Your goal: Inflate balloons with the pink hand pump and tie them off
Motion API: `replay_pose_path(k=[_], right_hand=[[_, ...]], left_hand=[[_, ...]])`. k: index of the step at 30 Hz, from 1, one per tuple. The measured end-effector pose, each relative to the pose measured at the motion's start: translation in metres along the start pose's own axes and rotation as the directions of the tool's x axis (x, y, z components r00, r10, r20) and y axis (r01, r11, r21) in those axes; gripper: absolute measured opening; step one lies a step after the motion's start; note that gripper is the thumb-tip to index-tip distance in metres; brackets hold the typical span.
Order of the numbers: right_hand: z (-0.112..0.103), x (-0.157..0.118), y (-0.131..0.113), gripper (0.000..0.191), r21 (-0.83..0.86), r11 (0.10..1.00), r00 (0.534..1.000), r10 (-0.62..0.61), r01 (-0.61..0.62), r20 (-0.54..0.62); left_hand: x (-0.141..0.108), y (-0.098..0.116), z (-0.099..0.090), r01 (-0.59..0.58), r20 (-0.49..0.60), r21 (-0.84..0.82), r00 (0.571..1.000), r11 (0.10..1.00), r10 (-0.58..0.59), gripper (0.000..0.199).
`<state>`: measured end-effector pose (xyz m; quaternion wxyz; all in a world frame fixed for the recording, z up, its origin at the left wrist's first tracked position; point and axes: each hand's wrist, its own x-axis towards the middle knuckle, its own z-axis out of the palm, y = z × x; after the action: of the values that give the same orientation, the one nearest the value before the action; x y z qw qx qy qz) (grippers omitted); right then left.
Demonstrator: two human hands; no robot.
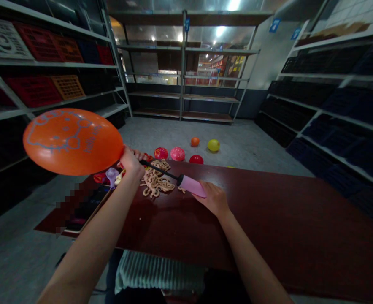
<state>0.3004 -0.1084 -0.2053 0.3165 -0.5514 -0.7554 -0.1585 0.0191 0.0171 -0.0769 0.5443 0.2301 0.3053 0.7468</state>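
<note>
An inflated orange balloon (72, 141) with a blue printed figure is at the left, its neck end at my left hand (132, 162). The fingers of that hand are closed round the balloon's neck and the black rod end of a hand pump. My right hand (214, 197) is wrapped round the pink body of the pump (191, 185), which points up and left above the table (252, 211). Beneath the pump's rod, a tangled pile of beige strings (156, 183) lies on the table. Uninflated balloons (112, 175), purple and red among them, lie near my left wrist.
A dark flat device (93, 202) lies at the table's left end. Several inflated balloons, one yellow (213, 145), rest on the floor beyond the far edge. Shelves with crates (34, 90) stand left and right, and a metal rack (183, 84) stands behind.
</note>
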Motion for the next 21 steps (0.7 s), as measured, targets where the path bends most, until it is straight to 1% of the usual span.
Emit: replay_pose_path(k=[1,2,3,5,8,10,12,14,17,19,21], right_hand=[[0.000,-0.001,0.001,0.038,0.010,1.000,0.999,0.016,-0.016,-0.028],[0.000,-0.002,0.003,0.037,0.019,0.999,0.998,0.038,-0.037,-0.056],[0.001,-0.002,0.004,0.036,0.028,0.998,0.995,0.063,-0.061,-0.080],[0.002,-0.003,0.007,0.036,0.045,0.992,0.987,0.121,-0.117,-0.105],[0.004,-0.002,0.010,0.040,0.077,0.978,0.973,0.202,-0.194,-0.114],[0.005,-0.001,0.011,0.041,0.108,0.966,0.961,0.249,-0.237,-0.121],[0.007,0.000,0.011,0.043,0.146,0.949,0.945,0.299,-0.280,-0.134],[0.008,0.000,0.012,0.044,0.182,0.927,0.923,0.354,-0.326,-0.151],[0.007,0.000,0.013,0.046,0.215,0.892,0.892,0.430,-0.396,-0.140],[0.005,0.000,0.013,0.046,0.223,0.874,0.878,0.464,-0.431,-0.121],[0.004,0.000,0.014,0.047,0.224,0.865,0.872,0.479,-0.449,-0.104]], left_hand=[[-0.003,-0.002,0.010,-0.058,-0.083,-0.034,0.995,0.998,0.055,0.049],[-0.007,-0.004,0.020,-0.086,-0.128,-0.033,0.988,0.996,0.081,0.049],[-0.010,-0.006,0.031,-0.095,-0.147,-0.035,0.985,0.995,0.089,0.050],[-0.015,-0.008,0.052,-0.102,-0.149,-0.033,0.984,0.994,0.096,0.051],[-0.021,-0.011,0.083,-0.128,-0.109,-0.048,0.987,0.991,0.122,0.055],[-0.026,-0.018,0.103,-0.139,-0.058,-0.052,0.989,0.989,0.136,0.058],[-0.034,-0.032,0.122,-0.130,0.005,-0.044,0.991,0.991,0.130,0.059],[-0.045,-0.052,0.137,-0.088,0.068,-0.018,0.994,0.996,0.089,0.060],[-0.064,-0.088,0.150,0.003,0.161,0.047,0.987,0.999,-0.010,0.064],[-0.075,-0.107,0.152,0.043,0.201,0.081,0.978,0.996,-0.058,0.065],[-0.081,-0.117,0.149,0.071,0.198,0.088,0.976,0.994,-0.087,0.065]])
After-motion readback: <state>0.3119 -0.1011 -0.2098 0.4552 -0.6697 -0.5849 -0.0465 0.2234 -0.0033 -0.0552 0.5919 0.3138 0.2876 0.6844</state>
